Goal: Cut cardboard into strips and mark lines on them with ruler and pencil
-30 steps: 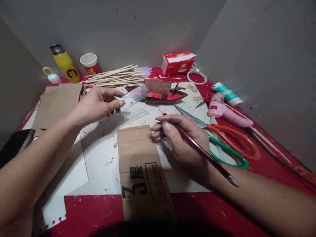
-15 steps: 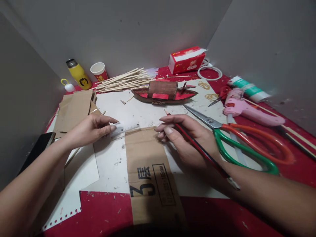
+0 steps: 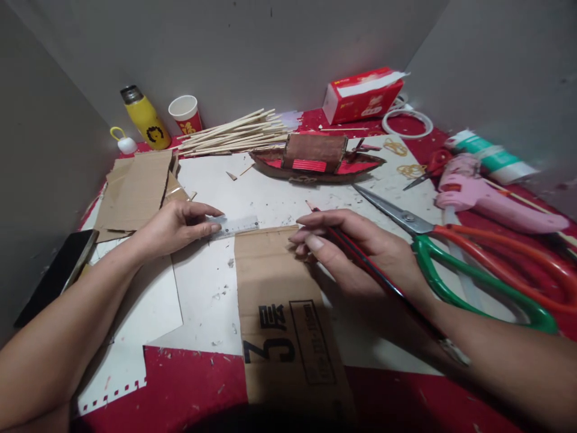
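While our left hand (image 3: 178, 227) pinches the clear ruler (image 3: 234, 226) only at its end, just left of the cardboard strip (image 3: 279, 300), it may pivot; our right hand (image 3: 356, 252), closed around the pencil (image 3: 360, 258) at the strip's top edge, could then draw crooked.

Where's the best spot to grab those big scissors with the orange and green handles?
Probably by the handle loops: the large scissors lie flat with the steel blades pointing up-left toward the model boat and the loops toward the right. Come from the right, fingers through the orange and green loops, away from the blade tips.
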A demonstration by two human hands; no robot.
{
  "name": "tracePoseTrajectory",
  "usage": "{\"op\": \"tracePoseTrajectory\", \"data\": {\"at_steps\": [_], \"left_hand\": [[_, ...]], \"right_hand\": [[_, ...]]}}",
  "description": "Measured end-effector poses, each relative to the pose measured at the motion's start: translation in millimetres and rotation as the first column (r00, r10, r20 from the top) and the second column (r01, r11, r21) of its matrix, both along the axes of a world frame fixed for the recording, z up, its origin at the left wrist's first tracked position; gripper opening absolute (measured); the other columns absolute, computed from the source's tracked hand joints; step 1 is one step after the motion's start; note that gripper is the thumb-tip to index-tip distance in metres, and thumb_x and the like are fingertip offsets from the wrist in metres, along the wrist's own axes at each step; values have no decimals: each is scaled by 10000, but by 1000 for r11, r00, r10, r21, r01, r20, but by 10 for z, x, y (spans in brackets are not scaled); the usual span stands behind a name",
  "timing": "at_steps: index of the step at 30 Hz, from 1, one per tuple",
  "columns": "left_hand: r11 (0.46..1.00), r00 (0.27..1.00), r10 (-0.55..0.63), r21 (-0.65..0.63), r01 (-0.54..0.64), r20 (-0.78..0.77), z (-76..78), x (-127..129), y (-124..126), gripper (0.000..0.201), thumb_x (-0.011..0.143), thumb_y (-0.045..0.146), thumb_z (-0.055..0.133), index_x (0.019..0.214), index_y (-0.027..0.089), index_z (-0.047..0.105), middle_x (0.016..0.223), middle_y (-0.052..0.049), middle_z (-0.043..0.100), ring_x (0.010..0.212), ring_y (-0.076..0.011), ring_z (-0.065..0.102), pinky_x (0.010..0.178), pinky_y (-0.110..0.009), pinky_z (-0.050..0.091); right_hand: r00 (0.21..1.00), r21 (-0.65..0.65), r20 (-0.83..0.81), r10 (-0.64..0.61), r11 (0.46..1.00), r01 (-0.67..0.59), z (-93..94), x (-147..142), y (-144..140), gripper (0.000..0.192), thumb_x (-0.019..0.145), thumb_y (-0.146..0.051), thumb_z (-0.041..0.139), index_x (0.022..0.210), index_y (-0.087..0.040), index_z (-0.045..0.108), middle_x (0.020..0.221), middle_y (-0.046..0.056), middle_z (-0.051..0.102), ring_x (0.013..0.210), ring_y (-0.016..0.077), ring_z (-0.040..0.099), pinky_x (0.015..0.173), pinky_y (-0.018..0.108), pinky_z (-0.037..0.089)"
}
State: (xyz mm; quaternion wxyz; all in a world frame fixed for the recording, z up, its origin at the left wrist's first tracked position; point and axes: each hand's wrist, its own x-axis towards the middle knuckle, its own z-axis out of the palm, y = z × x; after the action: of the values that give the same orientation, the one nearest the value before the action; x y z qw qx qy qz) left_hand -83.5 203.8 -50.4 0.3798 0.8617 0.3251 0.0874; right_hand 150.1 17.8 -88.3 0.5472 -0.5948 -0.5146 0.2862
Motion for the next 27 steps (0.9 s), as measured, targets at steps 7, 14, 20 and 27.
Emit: {"op": "tracePoseTrajectory", "data": {"at_steps": [7, 14, 20, 27], "left_hand": [[999, 999, -29, 43, 30, -24, -45, 0, 5, 375, 835, 427, 705, 1092, 160, 767, 741, -18, 722, 627, -126, 570, 559, -230, 437], [995, 999, -44, 84, 46, -26, -19, -4, -10, 372, 824, 434, 707, 1083, 174, 769, 799, -23, 755, 659, -135, 600, 598, -241, 459], [997, 1000, -24, 72, 24, -5, -33, -1, -31, 387, 806, 431, 718, 1082, 166, 772, 845, -36, 773, 724, -158, 634, 650, -259, 481], [996, 998, -55, 71, 54, 25, -47, 3, -35, 329, 810, 393, 722, 1059, 185, 775, 929, -19, 791, 779, -163, 671, 740, -277, 507]], "right_hand": [[995, -26, 93, -19, 999, 21, -1, -13, 6, 169, 905, -247, 643, 1070, -264, 676, 924, 18, 777, 791, 192, 737, 790, 361, 593], [989, -4, 143, -37, 999, 38, 5, -16, -8, 157, 891, -265, 662, 1044, -285, 693, 903, 15, 788, 747, 208, 739, 751, 385, 620], [992, -80, 121, -47, 995, 57, 35, -40, -29, 127, 904, -324, 663, 1022, -311, 708, 905, 24, 787, 757, 232, 734, 752, 429, 616], [993, -144, 93, -77, 985, 90, 89, -111, -78, 164, 907, -405, 667, 1017, -292, 711, 930, 41, 785, 844, 251, 739, 769, 422, 589]]}}
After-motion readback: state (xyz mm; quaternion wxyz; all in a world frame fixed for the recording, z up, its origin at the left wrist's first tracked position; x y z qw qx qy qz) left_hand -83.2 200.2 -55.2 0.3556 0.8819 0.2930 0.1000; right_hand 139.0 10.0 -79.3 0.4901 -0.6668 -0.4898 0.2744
